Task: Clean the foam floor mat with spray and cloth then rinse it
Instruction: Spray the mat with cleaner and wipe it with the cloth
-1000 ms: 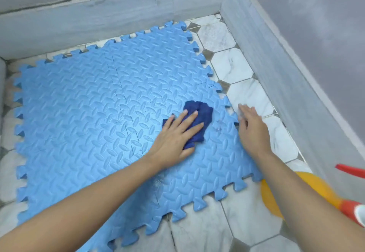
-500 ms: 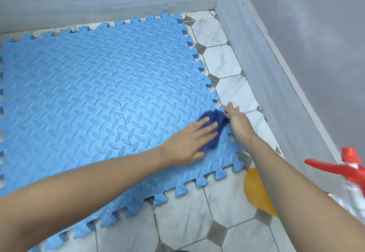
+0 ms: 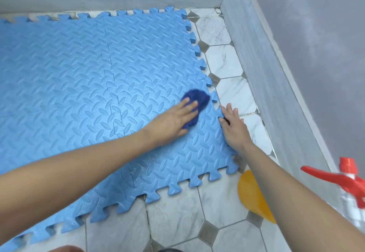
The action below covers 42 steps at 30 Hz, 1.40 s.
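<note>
The foam mat point(image 3: 98, 77) is embossed and slightly glossy; the cloth point(image 3: 197, 98) looks fuzzy; the floor tiles point(image 3: 235, 91) are smooth marbled stone; the spray bottle point(image 3: 351, 192) at lower right is shiny plastic.

Yellow disc point(image 3: 249, 192) on marble floor tiles point(image 3: 227, 67), grey walls point(image 3: 296, 34).

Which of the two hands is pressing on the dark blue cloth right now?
The left hand: it lies flat on the dark blue cloth on the foam mat. The right hand holds no cloth and rests at the mat's right edge.
</note>
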Each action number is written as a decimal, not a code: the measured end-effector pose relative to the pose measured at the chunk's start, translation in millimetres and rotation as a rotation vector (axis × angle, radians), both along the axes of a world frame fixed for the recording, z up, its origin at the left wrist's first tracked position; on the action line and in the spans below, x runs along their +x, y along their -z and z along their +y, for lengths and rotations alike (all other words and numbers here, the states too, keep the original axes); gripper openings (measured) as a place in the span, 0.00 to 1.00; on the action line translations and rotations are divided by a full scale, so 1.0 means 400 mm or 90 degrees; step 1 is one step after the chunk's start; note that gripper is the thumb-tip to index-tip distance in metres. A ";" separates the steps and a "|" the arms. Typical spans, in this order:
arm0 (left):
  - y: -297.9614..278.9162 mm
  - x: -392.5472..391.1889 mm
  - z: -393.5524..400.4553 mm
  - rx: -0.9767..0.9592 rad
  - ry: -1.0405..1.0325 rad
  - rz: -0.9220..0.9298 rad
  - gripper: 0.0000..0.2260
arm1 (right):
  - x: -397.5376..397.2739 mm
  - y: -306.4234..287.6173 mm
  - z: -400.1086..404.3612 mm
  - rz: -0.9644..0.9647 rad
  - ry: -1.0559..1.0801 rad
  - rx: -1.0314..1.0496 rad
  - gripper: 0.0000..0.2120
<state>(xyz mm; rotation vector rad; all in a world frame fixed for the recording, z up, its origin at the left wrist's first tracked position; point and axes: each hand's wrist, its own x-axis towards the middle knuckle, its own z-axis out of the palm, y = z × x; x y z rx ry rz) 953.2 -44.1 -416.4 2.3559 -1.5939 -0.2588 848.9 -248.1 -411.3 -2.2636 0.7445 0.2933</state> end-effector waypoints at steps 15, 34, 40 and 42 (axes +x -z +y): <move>0.029 0.070 0.192 -0.009 -0.127 0.002 0.28 | -0.002 -0.007 0.006 0.018 -0.003 -0.031 0.23; 0.006 0.174 0.439 0.044 -0.422 0.026 0.25 | 0.034 0.066 0.170 -0.031 -0.001 -0.377 0.29; 0.018 0.076 0.439 0.114 -0.206 -0.110 0.25 | 0.030 0.066 0.166 0.003 0.034 -0.377 0.28; 0.010 0.046 0.445 0.083 -0.153 -0.035 0.29 | 0.035 0.065 0.167 0.001 0.046 -0.388 0.30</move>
